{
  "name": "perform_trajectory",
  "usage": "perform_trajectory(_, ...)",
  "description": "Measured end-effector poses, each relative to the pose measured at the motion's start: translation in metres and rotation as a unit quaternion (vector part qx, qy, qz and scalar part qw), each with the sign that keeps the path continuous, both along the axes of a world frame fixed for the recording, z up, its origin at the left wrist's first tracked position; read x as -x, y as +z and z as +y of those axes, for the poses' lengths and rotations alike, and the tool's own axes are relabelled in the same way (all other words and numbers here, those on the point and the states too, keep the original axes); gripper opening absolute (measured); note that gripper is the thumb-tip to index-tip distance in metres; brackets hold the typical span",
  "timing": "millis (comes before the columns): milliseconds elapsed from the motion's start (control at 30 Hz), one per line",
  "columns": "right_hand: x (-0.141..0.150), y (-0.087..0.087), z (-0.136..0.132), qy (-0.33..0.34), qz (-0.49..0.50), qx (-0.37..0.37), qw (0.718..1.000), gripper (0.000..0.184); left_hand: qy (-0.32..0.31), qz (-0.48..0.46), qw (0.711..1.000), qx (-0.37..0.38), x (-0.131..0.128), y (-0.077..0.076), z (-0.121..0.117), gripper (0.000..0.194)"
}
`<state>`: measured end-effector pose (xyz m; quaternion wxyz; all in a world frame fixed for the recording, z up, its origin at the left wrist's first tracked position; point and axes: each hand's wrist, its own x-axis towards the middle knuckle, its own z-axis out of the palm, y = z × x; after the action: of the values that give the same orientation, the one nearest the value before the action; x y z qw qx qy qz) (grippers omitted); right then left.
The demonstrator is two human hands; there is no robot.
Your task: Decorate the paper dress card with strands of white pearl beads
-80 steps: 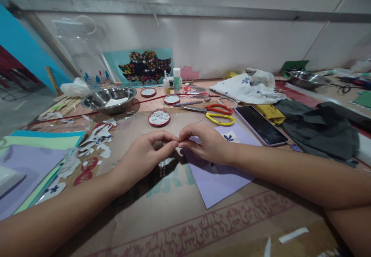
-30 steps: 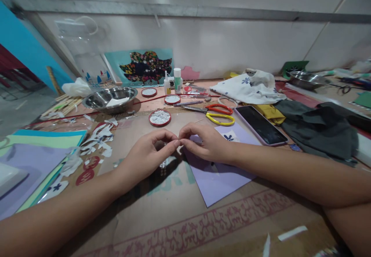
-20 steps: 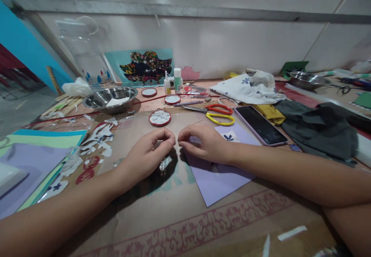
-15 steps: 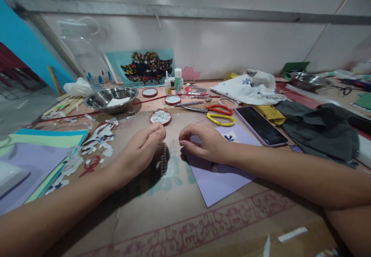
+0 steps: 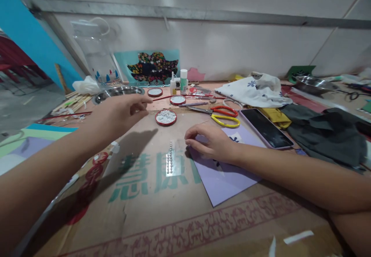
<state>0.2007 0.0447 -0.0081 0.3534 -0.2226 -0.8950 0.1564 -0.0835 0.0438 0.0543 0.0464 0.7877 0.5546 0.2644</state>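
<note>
"Off to the left, what's the left hand (image 5: 118,112) doing?"

"It has swung away from the right hand (image 5: 213,142), so their fingertips no longer meet. Its fingers are loosely parted in front of the shiny steel bowl (image 5: 120,91); I see nothing in them, though they blur."

"And the right?"

"Curled over the smooth purple sheet's (image 5: 220,189) left edge, thumb near index finger. I can't tell whether something tiny sits between."

"What does that change?"

"The bead strip (image 5: 170,160) now lies uncovered on the brown cardboard (image 5: 145,218), left of the sheet: glossy round beads rowed on clear film, free of both hands."

"Farther off?"

"Chalky white bits in a red-rimmed dish (image 5: 166,125)."
</note>
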Motion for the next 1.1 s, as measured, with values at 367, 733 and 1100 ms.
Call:
perform_trajectory(367, -0.001, 0.004, -0.001, 0.017, -0.065, -0.036, 0.997, 0.011, -0.186, 0.072, 0.967, 0.158, -0.030, -0.021, -0.007, 0.027)
perform_trajectory(733, 0.003, -0.001, -0.007, 0.105, -0.143, -0.177, 0.968, 0.025, -0.218, 0.075, 0.952, 0.203, -0.051, -0.035, -0.027, 0.019)
perform_trajectory(1100, 0.003, -0.003, -0.007, 0.101, -0.156, -0.171, 0.968, 0.023, -0.219, 0.090, 0.947, 0.216, -0.053, -0.035, -0.028, 0.018)
